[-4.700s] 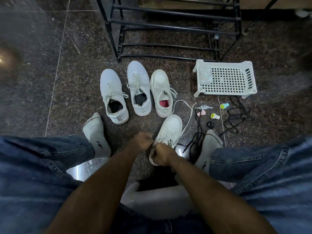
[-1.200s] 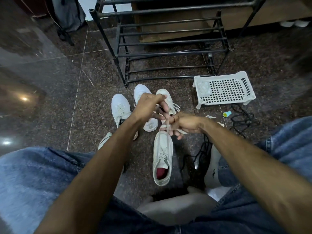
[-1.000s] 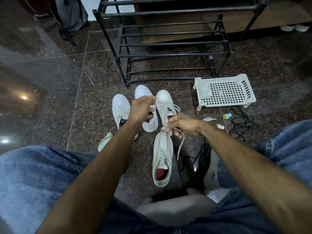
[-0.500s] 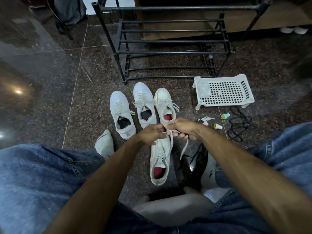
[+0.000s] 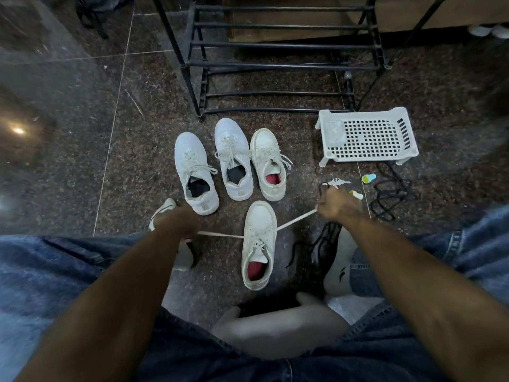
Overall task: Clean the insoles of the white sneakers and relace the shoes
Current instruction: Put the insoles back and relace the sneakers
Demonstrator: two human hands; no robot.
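The sneaker [image 5: 259,244] lies on the floor [image 5: 124,175] between the knees, toe pointing far. The left hand [image 5: 179,219] and right hand [image 5: 337,206] each grip an end of its lace [image 5: 296,219], drawn taut sideways. Pulling unevenly could leave one end short; the light sneaker may skid or tip. The eyelets seem partly laced.

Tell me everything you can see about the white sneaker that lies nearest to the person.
The nearest sneaker is white, low-cut, with a smooth upper that looks like leather and a red insole showing in its opening. It stands upright on the dark speckled floor, toe pointing away from the person. Its white lace is partly threaded; the two ends stretch out sideways, one held by the left hand, one by the right hand.
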